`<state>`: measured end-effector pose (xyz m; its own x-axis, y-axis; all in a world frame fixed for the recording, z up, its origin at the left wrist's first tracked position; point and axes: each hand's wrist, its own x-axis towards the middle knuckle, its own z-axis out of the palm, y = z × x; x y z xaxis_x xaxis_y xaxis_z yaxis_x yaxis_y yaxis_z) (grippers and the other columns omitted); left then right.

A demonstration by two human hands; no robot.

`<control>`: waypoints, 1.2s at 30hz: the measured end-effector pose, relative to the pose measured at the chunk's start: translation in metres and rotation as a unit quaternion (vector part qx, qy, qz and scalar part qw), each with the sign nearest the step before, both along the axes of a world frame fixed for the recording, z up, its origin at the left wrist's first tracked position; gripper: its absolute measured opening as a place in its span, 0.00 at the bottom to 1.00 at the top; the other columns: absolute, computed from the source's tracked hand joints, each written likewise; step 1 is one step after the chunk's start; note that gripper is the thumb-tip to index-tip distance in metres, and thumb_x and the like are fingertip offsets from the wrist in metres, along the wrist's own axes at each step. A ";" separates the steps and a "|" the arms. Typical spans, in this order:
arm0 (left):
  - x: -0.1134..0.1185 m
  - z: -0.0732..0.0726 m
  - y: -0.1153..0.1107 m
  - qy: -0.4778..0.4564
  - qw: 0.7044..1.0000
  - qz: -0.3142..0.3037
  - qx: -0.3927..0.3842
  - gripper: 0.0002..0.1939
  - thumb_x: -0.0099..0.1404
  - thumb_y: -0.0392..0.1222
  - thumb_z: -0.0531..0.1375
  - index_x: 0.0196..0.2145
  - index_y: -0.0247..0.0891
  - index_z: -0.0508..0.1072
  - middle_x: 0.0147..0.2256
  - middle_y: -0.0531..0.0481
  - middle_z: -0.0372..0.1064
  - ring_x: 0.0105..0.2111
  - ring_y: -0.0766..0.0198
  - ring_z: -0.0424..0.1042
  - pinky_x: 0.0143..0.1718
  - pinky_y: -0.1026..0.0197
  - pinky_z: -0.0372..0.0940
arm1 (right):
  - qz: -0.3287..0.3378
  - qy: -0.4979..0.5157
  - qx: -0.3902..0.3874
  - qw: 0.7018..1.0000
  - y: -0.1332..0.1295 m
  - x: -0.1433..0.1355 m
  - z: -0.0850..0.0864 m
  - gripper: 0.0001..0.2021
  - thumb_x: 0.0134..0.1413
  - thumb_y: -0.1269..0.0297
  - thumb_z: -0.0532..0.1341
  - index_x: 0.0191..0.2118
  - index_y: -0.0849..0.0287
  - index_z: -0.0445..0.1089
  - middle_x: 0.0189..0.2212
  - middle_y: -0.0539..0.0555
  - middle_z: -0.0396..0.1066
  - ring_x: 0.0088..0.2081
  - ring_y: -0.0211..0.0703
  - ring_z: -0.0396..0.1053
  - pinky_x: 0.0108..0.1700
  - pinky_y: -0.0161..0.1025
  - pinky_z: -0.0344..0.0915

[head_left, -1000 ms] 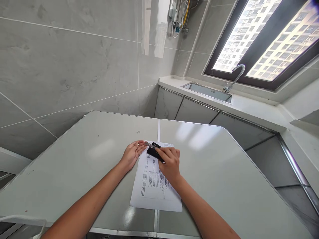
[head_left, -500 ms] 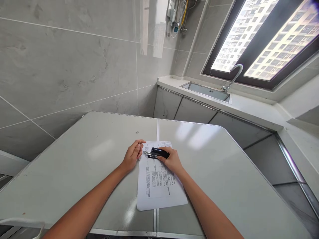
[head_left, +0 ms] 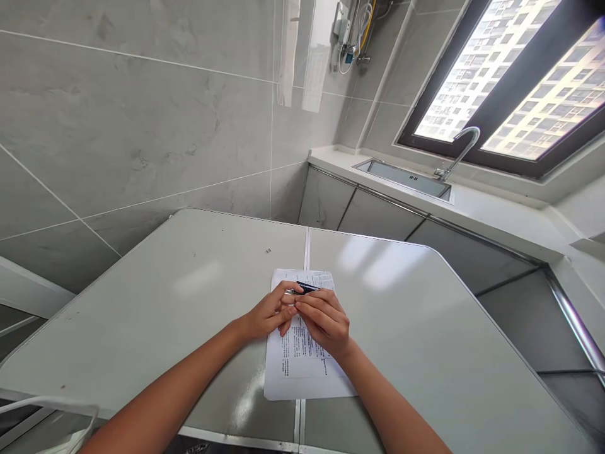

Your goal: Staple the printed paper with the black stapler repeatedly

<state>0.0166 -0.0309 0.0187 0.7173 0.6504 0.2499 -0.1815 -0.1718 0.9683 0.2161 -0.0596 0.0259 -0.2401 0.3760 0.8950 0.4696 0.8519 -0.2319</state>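
Note:
Printed paper [head_left: 309, 378] lies over the table's centre seam, and both hands are above it. Partly hidden between them is a black stapler [head_left: 308, 288] with a metal part showing at its left end. The fingers of my left hand [head_left: 271, 312] wrap round that left end. My right hand [head_left: 328, 318] is closed at the stapler's right side, its fingertips meeting the left fingers just below the stapler. Anything small between the fingertips is hidden. Past the paper's far edge, a few tiny metal bits [head_left: 268, 251] rest on the table.
The pale table [head_left: 142, 328] has a metal edge strip along its near side. Behind it on the right are a white counter with a sink [head_left: 406, 178], a faucet [head_left: 466, 151] and a window. A tiled wall stands at the left and back. A white cable-like strip hangs at the lower left.
My left hand has moved onto the stapler's metal end. My right hand has shifted its grip, and its fingertips now meet the left ones. The view has turned slightly left.

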 end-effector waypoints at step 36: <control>-0.052 -0.032 0.103 0.348 0.815 0.401 0.232 0.13 0.68 0.39 0.56 0.35 0.43 0.82 0.34 0.43 0.79 0.37 0.50 0.75 0.43 0.51 0.68 | -0.292 0.042 -0.399 0.868 0.163 0.156 -0.066 0.09 0.46 0.56 0.62 0.27 0.56 0.74 0.32 0.55 0.75 0.34 0.47 0.67 0.43 0.44 0.63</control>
